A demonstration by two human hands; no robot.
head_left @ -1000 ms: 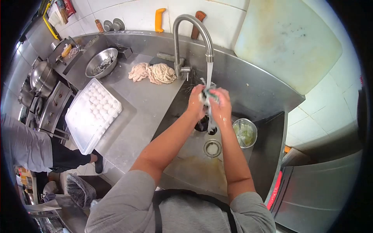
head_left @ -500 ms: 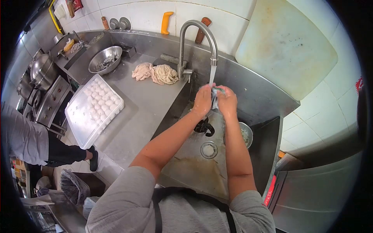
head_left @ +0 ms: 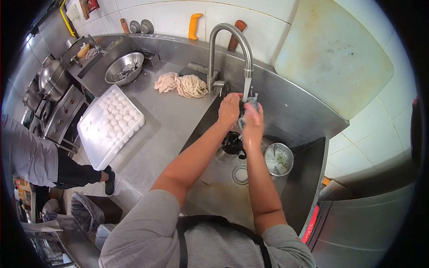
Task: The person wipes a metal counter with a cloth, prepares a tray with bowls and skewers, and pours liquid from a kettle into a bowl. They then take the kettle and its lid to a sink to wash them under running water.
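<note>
Water runs from the curved metal faucet (head_left: 248,67) and splashes around both hands over the steel sink (head_left: 219,196). My left hand (head_left: 230,108) is closed around one side of a wet grey thing (head_left: 241,122), whose kind I cannot make out. Pressed close on its other side is my right hand (head_left: 253,124), blurred by motion, with its fingers smeared. Below the hands, a black object (head_left: 231,144) lies in the sink, partly hidden by my right wrist. To the right of my right forearm sits a metal bowl (head_left: 279,159) with pale-green bits and liquid.
A lidded plastic box (head_left: 96,145) of white dough balls stands on the steel counter (head_left: 163,127). Beyond it are crumpled cloths (head_left: 191,86) and a steel bowl (head_left: 124,68). A cutting board (head_left: 334,58) leans at the right. Another person (head_left: 33,156) stands at the left.
My right hand has moved slightly down and left, turning against the wet thing. Water now splashes higher, and the bowl at the right is more fully exposed. The view has shifted slightly.
</note>
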